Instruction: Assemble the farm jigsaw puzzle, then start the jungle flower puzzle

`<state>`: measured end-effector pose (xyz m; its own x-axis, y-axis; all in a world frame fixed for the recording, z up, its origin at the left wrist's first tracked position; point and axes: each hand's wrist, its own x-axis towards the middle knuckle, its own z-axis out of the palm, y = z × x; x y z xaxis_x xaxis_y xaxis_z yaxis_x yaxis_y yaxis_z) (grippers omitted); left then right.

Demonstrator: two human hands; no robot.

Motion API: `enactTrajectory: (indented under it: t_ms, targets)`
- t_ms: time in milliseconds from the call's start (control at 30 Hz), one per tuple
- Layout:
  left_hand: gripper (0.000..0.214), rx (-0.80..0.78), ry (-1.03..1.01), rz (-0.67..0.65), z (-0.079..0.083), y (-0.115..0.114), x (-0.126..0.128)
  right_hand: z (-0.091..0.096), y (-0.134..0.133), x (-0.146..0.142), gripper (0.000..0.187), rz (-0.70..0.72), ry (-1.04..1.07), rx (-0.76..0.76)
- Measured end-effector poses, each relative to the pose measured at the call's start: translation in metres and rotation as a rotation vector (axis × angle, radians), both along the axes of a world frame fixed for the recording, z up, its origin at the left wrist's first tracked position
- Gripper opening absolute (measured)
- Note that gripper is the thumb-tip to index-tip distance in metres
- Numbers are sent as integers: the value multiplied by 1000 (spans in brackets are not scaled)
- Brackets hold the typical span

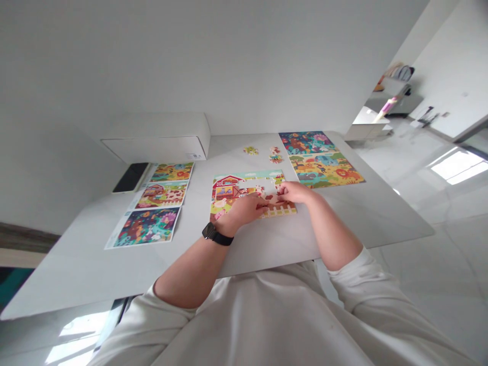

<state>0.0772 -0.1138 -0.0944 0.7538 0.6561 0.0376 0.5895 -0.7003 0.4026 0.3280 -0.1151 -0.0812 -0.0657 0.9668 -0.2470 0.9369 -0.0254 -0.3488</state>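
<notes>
A farm jigsaw puzzle (224,195) with a red barn, a cow and a white fence lies on the table before me. Its upper middle has an open gap where the white tabletop shows. My left hand (247,208), with a black watch on the wrist, lies across the lower middle of the puzzle, fingers stretched out and touching it. At the puzzle's right side, my right hand (295,193) has thumb and fingers bent around a puzzle piece beside the gap, mostly hidden by the fingers. Loose puzzle pieces (250,150) and a small joined cluster (275,155) lie behind the puzzle.
Two finished puzzles, a night scene (307,143) and a savanna scene (324,170), lie at the right. Picture sheets (162,195) and a dark-screened phone (131,177) are at the left, before a white box (152,147). A wall stands behind the table (267,249).
</notes>
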Motion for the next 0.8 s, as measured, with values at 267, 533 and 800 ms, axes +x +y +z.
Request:
enactTrajectory:
  t_ms: [267, 533, 800]
  targets:
    - [36, 31, 27, 15, -6, 5, 0, -5, 2, 7, 11, -10, 45, -15]
    - [35, 20, -10, 9, -6, 6, -1, -4, -2, 5, 16, 13, 69, -27]
    - [27, -100, -214, 92, -1, 5, 0, -5, -1, 5, 18, -16, -5, 35]
